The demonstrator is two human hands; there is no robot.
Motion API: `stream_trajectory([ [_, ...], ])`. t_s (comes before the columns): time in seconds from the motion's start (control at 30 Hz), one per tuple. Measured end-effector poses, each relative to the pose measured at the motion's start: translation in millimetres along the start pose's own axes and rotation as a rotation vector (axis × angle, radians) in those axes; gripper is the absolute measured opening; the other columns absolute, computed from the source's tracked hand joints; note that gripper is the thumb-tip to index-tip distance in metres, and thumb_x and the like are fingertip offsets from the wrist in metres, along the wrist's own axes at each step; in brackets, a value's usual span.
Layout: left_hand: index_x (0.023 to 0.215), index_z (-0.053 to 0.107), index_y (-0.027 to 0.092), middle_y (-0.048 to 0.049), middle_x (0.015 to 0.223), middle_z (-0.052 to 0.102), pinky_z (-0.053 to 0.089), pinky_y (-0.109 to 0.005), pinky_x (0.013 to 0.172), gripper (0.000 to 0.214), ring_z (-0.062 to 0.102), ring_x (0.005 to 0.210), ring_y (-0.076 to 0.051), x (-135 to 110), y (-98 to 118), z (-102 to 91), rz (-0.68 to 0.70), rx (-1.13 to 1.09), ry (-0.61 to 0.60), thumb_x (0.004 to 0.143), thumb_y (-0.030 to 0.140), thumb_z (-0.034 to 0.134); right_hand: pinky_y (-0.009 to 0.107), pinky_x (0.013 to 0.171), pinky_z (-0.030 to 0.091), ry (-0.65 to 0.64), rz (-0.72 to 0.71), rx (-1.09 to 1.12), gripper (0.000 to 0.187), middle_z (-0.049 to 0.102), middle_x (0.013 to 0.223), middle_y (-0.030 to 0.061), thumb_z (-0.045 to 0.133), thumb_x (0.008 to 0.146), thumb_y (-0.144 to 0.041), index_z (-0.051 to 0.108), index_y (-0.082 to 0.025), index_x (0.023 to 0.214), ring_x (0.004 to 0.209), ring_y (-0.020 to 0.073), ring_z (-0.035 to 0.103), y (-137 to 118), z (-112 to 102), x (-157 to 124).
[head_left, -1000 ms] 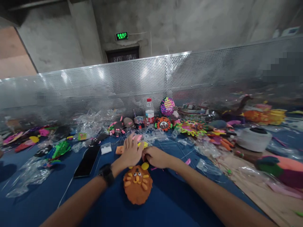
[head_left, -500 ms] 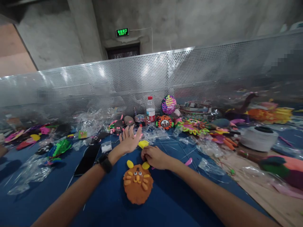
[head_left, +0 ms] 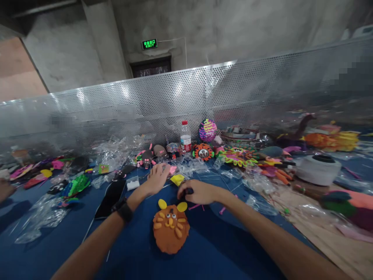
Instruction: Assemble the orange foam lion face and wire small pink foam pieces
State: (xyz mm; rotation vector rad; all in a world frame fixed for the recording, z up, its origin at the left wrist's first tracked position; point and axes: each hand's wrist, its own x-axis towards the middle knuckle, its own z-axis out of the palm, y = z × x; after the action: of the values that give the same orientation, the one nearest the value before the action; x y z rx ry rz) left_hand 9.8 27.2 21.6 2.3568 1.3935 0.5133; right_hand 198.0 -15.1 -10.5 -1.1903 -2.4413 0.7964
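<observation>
An orange clay animal face (head_left: 171,229) with yellow ears and yellow dots lies on the blue table (head_left: 140,256) in front of me. My right hand (head_left: 198,191) rests just above its right ear, fingers curled on a small dark piece. My left hand (head_left: 157,177), with a black watch on the wrist, reaches further back and lies palm down over small pink and clear bits, fingers spread. A yellow clay lump (head_left: 177,179) sits between the two hands.
A black phone (head_left: 109,193) lies left of my left arm. Plastic bags, a water bottle (head_left: 185,137), colourful clay figures and a white tape roll (head_left: 317,170) crowd the back and right. A perforated metal screen (head_left: 186,101) closes the far edge. Another person's hand (head_left: 5,189) shows at far left.
My left hand, raised with spread fingers half a second ago, has come down onto the table further back. My right hand has shifted slightly right, above the figure's ear.
</observation>
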Motion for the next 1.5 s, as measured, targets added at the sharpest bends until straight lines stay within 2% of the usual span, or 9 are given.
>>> stream_trajectory([
  [0.13, 0.089, 0.064, 0.015, -0.0093, 0.100, 0.063, 0.040, -0.030, 0.088, 0.035, 0.056, 0.097, -0.020, -15, -3, -14.2, 0.170, -0.003, -0.110, 0.090, 0.037, 0.036, 0.032, 0.089, 0.042, -0.072, 0.004, 0.007, 0.041, 0.062, 0.112, 0.0052, 0.066, 0.064, -0.016, 0.069, -0.022, 0.104, 0.101, 0.0216, 0.056, -7, -9, -7],
  [0.27, 0.075, 0.066, 0.016, -0.0050, 0.081, 0.066, 0.042, -0.026, 0.070, 0.031, 0.057, 0.076, -0.016, -30, -8, -6.9, 0.228, -0.023, -0.179, 0.087, 0.035, 0.044, 0.032, 0.092, 0.041, -0.112, -0.034, 0.034, 0.035, 0.062, 0.108, 0.0040, 0.070, 0.064, -0.017, 0.071, -0.022, 0.099, 0.101, 0.0208, 0.056, -10, -11, -8],
  [0.47, 0.085, 0.067, 0.016, -0.0070, 0.092, 0.068, 0.042, -0.027, 0.076, 0.027, 0.058, 0.085, -0.017, -37, -3, -0.7, 0.240, -0.005, -0.293, 0.087, 0.028, 0.043, 0.034, 0.093, 0.040, -0.128, -0.053, 0.050, 0.037, 0.060, 0.107, 0.0040, 0.078, 0.061, -0.025, 0.072, -0.023, 0.098, 0.104, 0.0213, 0.054, -8, -12, -6],
  [0.67, 0.093, 0.066, 0.013, -0.0098, 0.098, 0.066, 0.042, -0.028, 0.079, 0.029, 0.058, 0.090, -0.019, -42, 3, -3.7, 0.220, 0.008, -0.326, 0.088, 0.027, 0.042, 0.030, 0.079, 0.044, -0.125, -0.015, 0.161, 0.031, 0.066, 0.091, 0.0008, 0.075, 0.062, -0.025, 0.073, -0.022, 0.093, 0.086, 0.0176, 0.058, -8, -8, -5],
  [0.8, 0.092, 0.067, 0.015, -0.0068, 0.091, 0.067, 0.043, -0.027, 0.072, 0.029, 0.060, 0.084, -0.019, -41, -2, -9.4, 0.193, -0.118, -0.441, 0.086, 0.037, 0.049, 0.027, 0.072, 0.044, -0.106, -0.004, 0.290, 0.032, 0.068, 0.087, 0.0007, 0.072, 0.064, -0.026, 0.071, -0.020, 0.096, 0.077, 0.0148, 0.058, -13, -8, -6],
  [0.9, 0.092, 0.064, 0.016, -0.0039, 0.085, 0.067, 0.043, -0.026, 0.070, 0.028, 0.061, 0.079, -0.017, -41, -7, -13.0, 0.125, -0.269, -0.540, 0.078, 0.040, 0.062, 0.027, 0.072, 0.044, -0.129, -0.011, 0.308, 0.040, 0.067, 0.087, 0.0004, 0.074, 0.062, -0.025, 0.070, -0.021, 0.102, 0.076, 0.0136, 0.056, -18, -9, -7],
  [1.1, 0.097, 0.055, 0.017, -0.0023, 0.080, 0.066, 0.043, -0.027, 0.069, 0.048, 0.062, 0.075, -0.015, -37, -16, -7.7, 0.016, -0.596, -0.703, 0.061, 0.037, 0.079, 0.025, 0.067, 0.042, -0.228, -0.018, 0.350, 0.037, 0.066, 0.081, -0.0013, 0.075, 0.061, -0.025, 0.073, -0.022, 0.098, 0.072, 0.0119, 0.053, -25, -9, -9],
  [1.33, 0.103, 0.056, 0.017, -0.0023, 0.082, 0.067, 0.043, -0.028, 0.070, 0.054, 0.062, 0.078, -0.016, -35, -19, -1.6, 0.003, -0.656, -0.808, 0.060, 0.040, 0.079, 0.024, 0.063, 0.042, -0.229, -0.005, 0.378, 0.031, 0.066, 0.075, -0.0018, 0.077, 0.062, -0.029, 0.075, -0.023, 0.092, 0.067, 0.0103, 0.051, -29, -11, -11],
  [1.5, 0.104, 0.054, 0.017, -0.0004, 0.075, 0.066, 0.042, -0.028, 0.068, 0.058, 0.062, 0.073, -0.015, -36, -19, 0.4, -0.010, -0.709, -0.803, 0.057, 0.035, 0.082, 0.024, 0.063, 0.044, -0.287, -0.002, 0.502, 0.044, 0.067, 0.083, -0.0005, 0.080, 0.059, -0.031, 0.072, -0.025, 0.102, 0.069, 0.0108, 0.055, -28, -10, -11],
])
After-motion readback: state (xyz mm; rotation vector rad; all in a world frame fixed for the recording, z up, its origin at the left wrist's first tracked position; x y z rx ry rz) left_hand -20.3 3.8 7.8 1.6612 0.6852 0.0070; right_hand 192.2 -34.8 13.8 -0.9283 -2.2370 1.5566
